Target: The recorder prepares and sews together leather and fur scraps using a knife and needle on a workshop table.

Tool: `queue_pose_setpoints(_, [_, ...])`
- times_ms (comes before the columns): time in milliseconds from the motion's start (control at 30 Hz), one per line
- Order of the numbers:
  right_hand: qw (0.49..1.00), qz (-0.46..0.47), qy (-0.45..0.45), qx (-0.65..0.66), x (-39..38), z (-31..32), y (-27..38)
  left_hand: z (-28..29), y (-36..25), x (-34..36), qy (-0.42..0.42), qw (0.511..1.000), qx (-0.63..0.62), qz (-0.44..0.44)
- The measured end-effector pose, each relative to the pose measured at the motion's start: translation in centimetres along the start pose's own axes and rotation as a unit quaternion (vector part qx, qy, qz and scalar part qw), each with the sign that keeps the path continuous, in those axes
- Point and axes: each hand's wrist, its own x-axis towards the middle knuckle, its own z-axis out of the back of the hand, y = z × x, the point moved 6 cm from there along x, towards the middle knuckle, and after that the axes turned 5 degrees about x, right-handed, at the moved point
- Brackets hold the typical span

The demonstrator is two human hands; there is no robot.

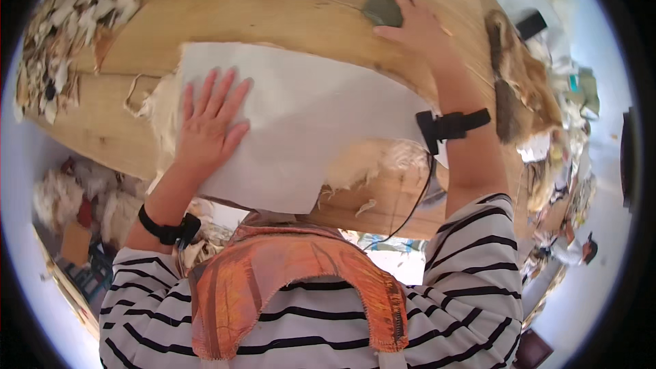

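A large white paper pattern (287, 116) with a curved upper right edge lies on a pale fur pelt (369, 160) on the wooden table. My left hand (213, 119) is open and rests flat on the left part of the paper, fingers spread. Beyond the paper's upper right edge, my right hand (420, 24) has its thumb and fingers around the right side of a dark grey-green flat block (383, 5). The pelt shows at the paper's left edge and below its right part; the rest is hidden.
Many fur scraps (82, 27) are heaped at the far left of the table (273, 14). A brown fur piece (526, 82) lies at the right edge, near a black object (531, 24). Another person (574, 251) is at the far right. A black cable (417, 205) hangs from my right wrist.
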Motion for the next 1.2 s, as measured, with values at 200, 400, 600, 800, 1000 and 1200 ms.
queue_pose_setpoints(200, [0.986,-0.072,0.098,0.118,1.1,2.3,4.1,0.1,-0.1,0.0,-0.005,1.000,-0.014,-0.006])
queue_pose_setpoints(400, [0.983,0.154,0.090,0.045,-8.0,3.5,18.0,-0.6,0.2,-0.7,-0.038,0.999,-0.013,-0.012])
queue_pose_setpoints(600, [0.977,0.112,0.085,0.157,-9.1,8.0,25.3,-1.1,2.0,-1.1,-0.093,0.989,-0.114,-0.030])
queue_pose_setpoints(800, [0.670,0.159,0.058,0.722,-16.2,23.0,35.1,1.3,12.8,-6.8,-0.101,0.739,-0.649,0.151])
queue_pose_setpoints(1000, [0.611,0.199,0.164,0.749,-15.3,25.7,40.4,0.1,11.2,-12.8,0.082,0.788,-0.561,0.240])
queue_pose_setpoints(1200, [0.464,0.394,0.170,0.775,-19.1,23.7,37.5,0.3,9.7,-12.9,0.121,0.805,-0.551,0.184])
